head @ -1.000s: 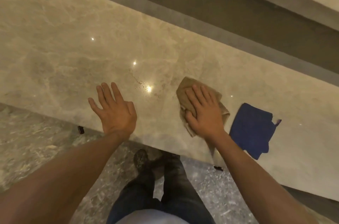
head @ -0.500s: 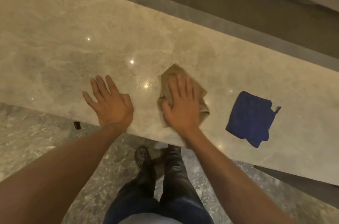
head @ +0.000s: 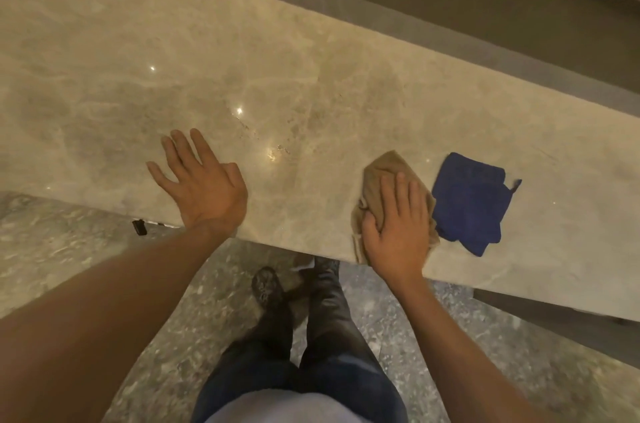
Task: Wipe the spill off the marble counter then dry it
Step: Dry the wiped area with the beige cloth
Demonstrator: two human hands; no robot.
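Note:
The beige marble counter [head: 173,51] runs across the view. A thin wet trail with small droplets [head: 263,142] glints near its front, between my hands. My right hand [head: 398,228] presses flat on a crumpled tan cloth [head: 379,173] at the counter's front edge; the cloth's lower corner hangs over the edge. A folded blue cloth [head: 469,200] lies on the counter just right of the tan one, almost touching it. My left hand [head: 201,183] rests palm down on the counter, fingers spread, holding nothing.
A dark recessed ledge [head: 450,6] runs behind the counter. A grey speckled stone floor [head: 69,249] lies below, with my legs and dark shoes [head: 266,287] close to the counter's front. A small black object [head: 139,227] sits under the counter edge at left.
My right hand has slid the tan cloth rightward and back toward the front edge, up beside the blue cloth. The left hand stays flat in the same spot.

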